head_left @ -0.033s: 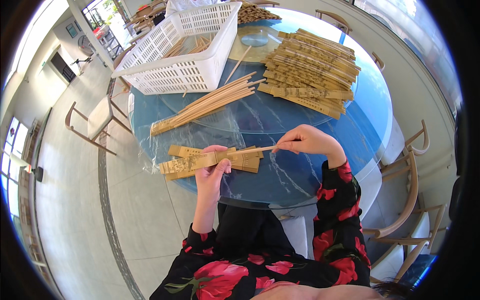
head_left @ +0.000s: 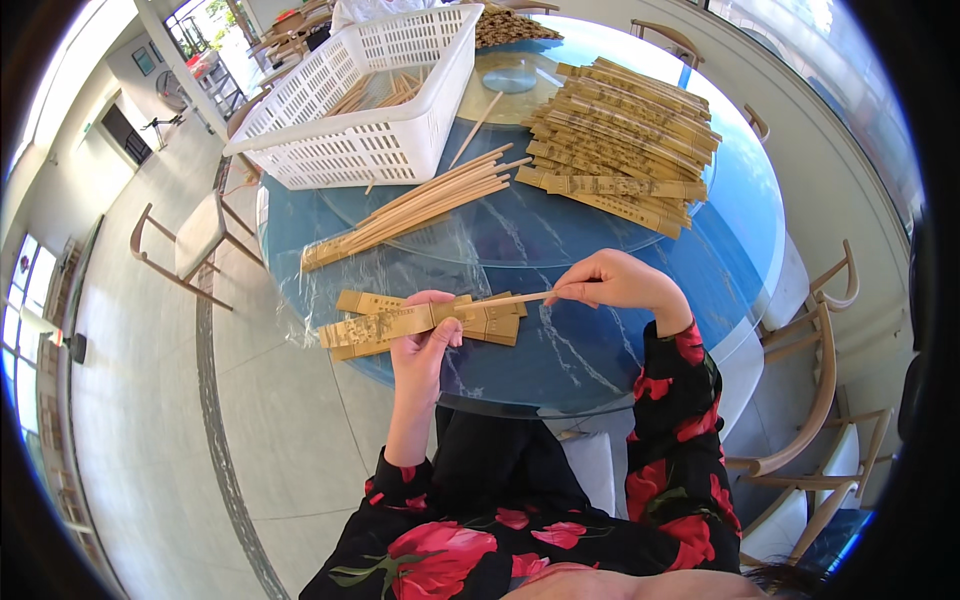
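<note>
Basket (head_left: 340, 150): white, far left on bench (head_left: 600, 360), sticks inside.
Loose chopsticks (head_left: 420, 208): bundle lying before basket.
Left hand (head_left: 425, 335): closed around paper sleeve (head_left: 385, 325), held above bench edge.
Right hand (head_left: 615, 282): fingers pinching chopstick (head_left: 515, 298), its other end inside sleeve.
Sleeved pile (head_left: 620, 140): far right.

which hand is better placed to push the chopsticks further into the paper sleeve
Right, probably. The right hand pinches the bare end of the chopsticks, in line with the paper sleeve. The left hand is wrapped around the sleeve, steadying it.
</note>
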The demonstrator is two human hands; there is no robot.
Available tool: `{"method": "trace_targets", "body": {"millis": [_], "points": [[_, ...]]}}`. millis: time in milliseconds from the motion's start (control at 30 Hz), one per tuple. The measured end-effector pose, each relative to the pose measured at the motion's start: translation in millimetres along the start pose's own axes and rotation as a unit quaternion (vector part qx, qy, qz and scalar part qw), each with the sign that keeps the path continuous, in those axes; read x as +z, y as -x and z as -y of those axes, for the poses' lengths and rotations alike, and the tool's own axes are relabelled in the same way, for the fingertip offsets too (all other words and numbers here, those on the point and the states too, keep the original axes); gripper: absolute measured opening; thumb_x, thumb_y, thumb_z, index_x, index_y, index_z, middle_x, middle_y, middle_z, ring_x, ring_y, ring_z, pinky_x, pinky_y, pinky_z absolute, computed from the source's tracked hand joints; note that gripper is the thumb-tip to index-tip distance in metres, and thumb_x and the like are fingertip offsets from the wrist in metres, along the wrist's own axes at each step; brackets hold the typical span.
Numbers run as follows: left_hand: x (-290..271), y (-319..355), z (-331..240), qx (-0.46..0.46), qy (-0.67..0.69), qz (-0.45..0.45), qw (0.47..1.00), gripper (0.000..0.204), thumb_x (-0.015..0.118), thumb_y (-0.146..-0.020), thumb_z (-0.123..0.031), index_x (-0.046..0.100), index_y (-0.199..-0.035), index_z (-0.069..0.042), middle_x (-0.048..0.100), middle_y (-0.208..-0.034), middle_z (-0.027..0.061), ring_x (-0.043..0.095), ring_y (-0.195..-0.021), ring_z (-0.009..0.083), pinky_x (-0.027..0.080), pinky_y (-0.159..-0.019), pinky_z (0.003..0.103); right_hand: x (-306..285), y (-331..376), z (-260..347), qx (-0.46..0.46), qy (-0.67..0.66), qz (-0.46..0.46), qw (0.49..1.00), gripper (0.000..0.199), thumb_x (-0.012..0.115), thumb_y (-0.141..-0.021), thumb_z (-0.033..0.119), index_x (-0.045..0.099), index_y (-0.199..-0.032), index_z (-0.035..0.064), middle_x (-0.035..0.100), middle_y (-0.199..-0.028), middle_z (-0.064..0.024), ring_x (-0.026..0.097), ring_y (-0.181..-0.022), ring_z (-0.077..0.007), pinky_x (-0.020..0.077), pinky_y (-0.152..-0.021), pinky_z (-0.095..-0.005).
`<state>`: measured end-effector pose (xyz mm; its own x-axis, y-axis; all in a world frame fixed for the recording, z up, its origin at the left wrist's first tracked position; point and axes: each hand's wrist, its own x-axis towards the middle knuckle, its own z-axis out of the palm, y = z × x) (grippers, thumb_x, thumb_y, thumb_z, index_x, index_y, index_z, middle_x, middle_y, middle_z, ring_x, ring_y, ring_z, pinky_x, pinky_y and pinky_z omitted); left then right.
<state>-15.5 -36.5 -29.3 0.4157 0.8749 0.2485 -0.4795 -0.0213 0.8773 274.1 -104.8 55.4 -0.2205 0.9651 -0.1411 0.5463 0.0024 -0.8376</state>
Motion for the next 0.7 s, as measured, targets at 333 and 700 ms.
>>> {"method": "trace_targets", "body": {"millis": [333, 700], "points": [[-2.1, 1.2, 1.7, 0.006, -0.024, -0.004, 1.0, 0.025, 0.063, -0.098, -0.001, 0.057, -0.121, 0.004, 0.059, -0.088, 0.0048, 0.055, -0.075, 0.0116, 0.046, -0.069, 0.024, -1.3, 2.5, 2.8, 0.008, 0.004, 0.005, 1.0, 0.021, 0.063, -0.098, 0.022, 0.08, -0.103, 0.0116, 0.061, -0.067, -0.0004, 0.051, -0.057, -0.0098, 0.0407, -0.055, -0.0278], [-4.1, 2.8, 1.3, 0.015, -0.039, 0.01, 0.999, 0.028, 0.064, -0.098, -0.004, 0.057, -0.123, 0.007, 0.06, -0.092, 0.0058, 0.056, -0.076, 0.0117, 0.048, -0.07, 0.025, -2.6, 3.9, 0.1, 0.027, -0.033, 0.066, 0.997, 0.026, 0.057, -0.102, 0.024, 0.079, -0.106, 0.0101, 0.05, -0.058, 0.0031, 0.047, -0.056, -0.0071, 0.037, -0.055, -0.0263]]}}
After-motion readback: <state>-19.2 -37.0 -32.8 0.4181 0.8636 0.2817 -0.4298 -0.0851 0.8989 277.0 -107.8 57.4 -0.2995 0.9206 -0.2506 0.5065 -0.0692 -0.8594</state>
